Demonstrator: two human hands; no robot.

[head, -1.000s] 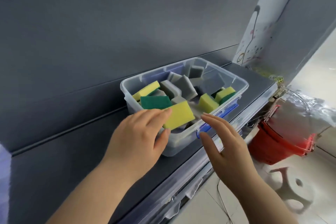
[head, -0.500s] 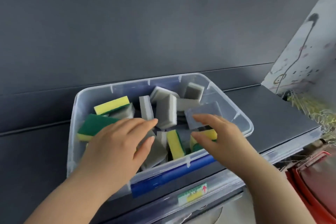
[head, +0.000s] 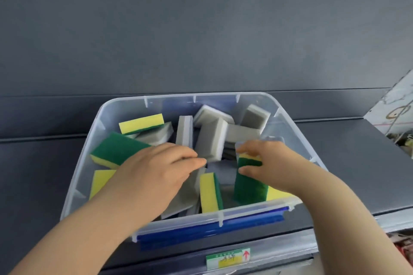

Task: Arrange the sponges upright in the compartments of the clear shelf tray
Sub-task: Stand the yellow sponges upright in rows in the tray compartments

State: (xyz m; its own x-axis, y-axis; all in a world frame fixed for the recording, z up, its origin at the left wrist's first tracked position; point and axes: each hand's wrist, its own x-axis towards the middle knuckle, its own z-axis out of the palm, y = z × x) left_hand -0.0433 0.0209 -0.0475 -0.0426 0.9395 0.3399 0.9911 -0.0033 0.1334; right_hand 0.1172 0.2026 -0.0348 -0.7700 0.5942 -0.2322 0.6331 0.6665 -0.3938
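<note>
A clear plastic tray (head: 91, 140) with a blue front latch (head: 210, 230) stands on a dark shelf and holds several yellow-green and grey sponges in a jumble. My right hand (head: 274, 165) pinches the top of an upright green-and-yellow sponge (head: 249, 185) near the tray's front right. My left hand (head: 156, 172) reaches in over the middle, fingers extended and touching a grey sponge (head: 212, 140). Another yellow-green sponge (head: 210, 192) stands on edge between my hands. A flat green sponge (head: 116, 149) lies at the left.
The dark shelf (head: 348, 163) runs left and right of the tray, with a grey back wall (head: 201, 29) close behind. A green and yellow price label (head: 228, 259) sits on the shelf's front edge. Cluttered items show at the far right (head: 402, 136).
The view has closed in on the tray. My right hand has taken hold of the green-and-yellow sponge and stood it upright. My left hand has reached further into the tray.
</note>
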